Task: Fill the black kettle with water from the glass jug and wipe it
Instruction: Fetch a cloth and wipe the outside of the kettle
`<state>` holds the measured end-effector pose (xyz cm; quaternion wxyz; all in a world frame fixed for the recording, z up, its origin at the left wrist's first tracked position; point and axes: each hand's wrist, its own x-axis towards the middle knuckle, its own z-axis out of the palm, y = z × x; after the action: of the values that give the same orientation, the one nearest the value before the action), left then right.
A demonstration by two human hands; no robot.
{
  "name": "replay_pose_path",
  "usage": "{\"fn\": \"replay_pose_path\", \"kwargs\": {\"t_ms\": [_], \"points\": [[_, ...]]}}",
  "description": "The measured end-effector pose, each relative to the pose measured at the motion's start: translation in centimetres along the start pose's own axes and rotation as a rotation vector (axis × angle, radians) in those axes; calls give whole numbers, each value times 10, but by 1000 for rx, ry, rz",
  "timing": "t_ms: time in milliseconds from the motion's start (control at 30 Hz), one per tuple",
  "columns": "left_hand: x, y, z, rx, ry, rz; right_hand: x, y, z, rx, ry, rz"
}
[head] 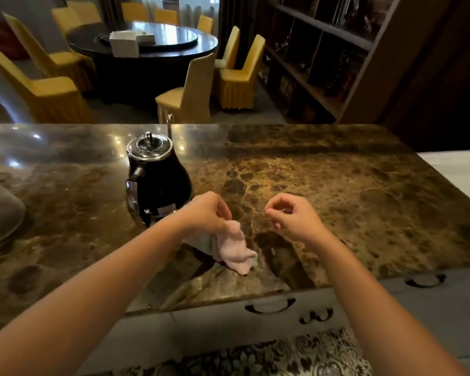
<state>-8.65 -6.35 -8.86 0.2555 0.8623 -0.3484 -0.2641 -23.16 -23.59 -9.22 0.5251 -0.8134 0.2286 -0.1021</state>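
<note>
The black kettle (159,180) with a chrome lid and handle stands upright on the brown marble counter (337,185). Just to its right and nearer me, my left hand (208,211) pinches a pale pink cloth (235,249) that hangs down onto the counter. My right hand (291,214) hovers a little to the right of the cloth, its fingers curled together with nothing visible in them. No glass jug is in view.
A grey rounded object (0,213) lies at the counter's left edge. White drawers with dark handles (270,308) sit below the counter front. Beyond the counter are yellow-covered chairs (190,96), a round dark dining table (144,47) and a dark shelving unit (323,50).
</note>
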Motion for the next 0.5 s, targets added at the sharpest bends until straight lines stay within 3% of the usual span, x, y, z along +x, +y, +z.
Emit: {"fn": "replay_pose_path", "kwargs": {"t_ms": [100,233,300,367,433,500], "points": [[3,23,25,-255,84,18,0,14,-30,-12,13,-19],[4,57,41,-477,65,75,-11,25,-45,-81,-226,9],[9,67,51,-520,123,102,-10,33,-46,-75,-244,-21],[17,70,62,-492,219,170,-3,45,-46,-122,-112,-88],[20,68,76,-309,334,247,1,57,-46,-299,69,-226],[19,62,93,-87,344,326,-1,70,-46,-438,114,-332]]}}
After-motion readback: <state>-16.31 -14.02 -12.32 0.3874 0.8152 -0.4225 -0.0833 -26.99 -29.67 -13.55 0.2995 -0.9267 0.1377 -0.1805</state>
